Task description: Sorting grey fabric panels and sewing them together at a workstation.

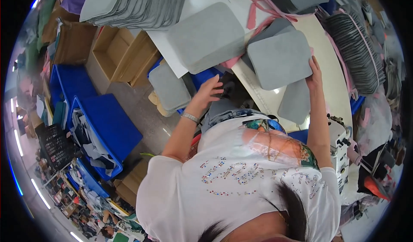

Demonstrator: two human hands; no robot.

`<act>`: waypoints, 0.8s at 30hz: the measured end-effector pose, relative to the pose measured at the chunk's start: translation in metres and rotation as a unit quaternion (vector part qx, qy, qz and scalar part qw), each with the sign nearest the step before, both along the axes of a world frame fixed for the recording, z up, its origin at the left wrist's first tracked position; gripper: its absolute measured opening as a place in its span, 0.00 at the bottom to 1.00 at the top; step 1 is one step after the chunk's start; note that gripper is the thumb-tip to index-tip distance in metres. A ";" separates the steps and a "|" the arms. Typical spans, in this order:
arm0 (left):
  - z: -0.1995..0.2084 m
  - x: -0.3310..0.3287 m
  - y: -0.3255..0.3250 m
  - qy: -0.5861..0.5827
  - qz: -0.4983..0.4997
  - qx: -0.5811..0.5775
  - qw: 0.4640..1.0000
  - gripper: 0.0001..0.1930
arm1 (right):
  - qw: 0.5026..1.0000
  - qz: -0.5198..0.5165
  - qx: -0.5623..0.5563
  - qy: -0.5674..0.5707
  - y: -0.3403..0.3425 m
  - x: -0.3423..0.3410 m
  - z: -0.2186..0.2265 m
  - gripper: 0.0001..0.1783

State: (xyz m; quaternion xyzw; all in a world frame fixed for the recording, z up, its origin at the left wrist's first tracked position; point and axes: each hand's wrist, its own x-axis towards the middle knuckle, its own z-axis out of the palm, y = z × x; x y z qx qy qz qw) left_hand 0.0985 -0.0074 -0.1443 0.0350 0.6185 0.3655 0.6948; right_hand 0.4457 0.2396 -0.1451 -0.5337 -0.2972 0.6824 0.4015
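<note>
My right hand [315, 73] grips the right edge of a flat grey panel [279, 59] with rounded corners, fingers at the rim. That panel is held over the pale table [331, 40] at the right. Under it show other dark grey pieces, and a grey piece [294, 102] lies nearer to me on the tabletop. My left hand [208, 91] is raised with its fingers apart and nothing in it. It is closest to a stack of grey panels [206, 35] on a white surface and to a smaller grey stack [169, 87] beside my leg.
A fanned pile of grey panels [137, 5] rises at the far left of the white surface. Pink ribbons [258, 14] trail across the back. Tied grey panels [355, 50] stand at the far right. Blue bins [107, 121] and cardboard boxes [122, 55] are on the left floor.
</note>
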 end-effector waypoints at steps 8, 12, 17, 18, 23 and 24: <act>-0.058 0.002 0.031 -0.167 0.411 0.153 0.883 0.21 | 0.999 0.015 -0.008 0.028 0.002 -0.001 -0.005 0.36; -0.068 -0.005 0.024 -0.118 0.439 0.149 0.878 0.13 | 1.000 0.007 -0.013 -0.002 -0.001 -0.003 -0.001 0.35; -0.063 0.002 0.024 -0.131 0.455 0.171 0.864 0.12 | 0.999 0.028 -0.006 0.033 -0.005 -0.008 0.013 0.37; -0.060 0.005 0.023 -0.111 0.400 0.146 0.898 0.13 | 0.999 0.025 -0.007 0.031 -0.006 -0.008 0.015 0.37; -0.039 0.029 0.008 -0.110 0.166 0.062 0.978 0.21 | 0.998 0.028 0.024 -0.049 -0.004 -0.005 0.023 0.33; -0.031 0.038 0.012 -0.127 0.122 0.093 0.980 0.25 | 0.998 0.019 0.021 -0.052 -0.003 -0.008 0.021 0.33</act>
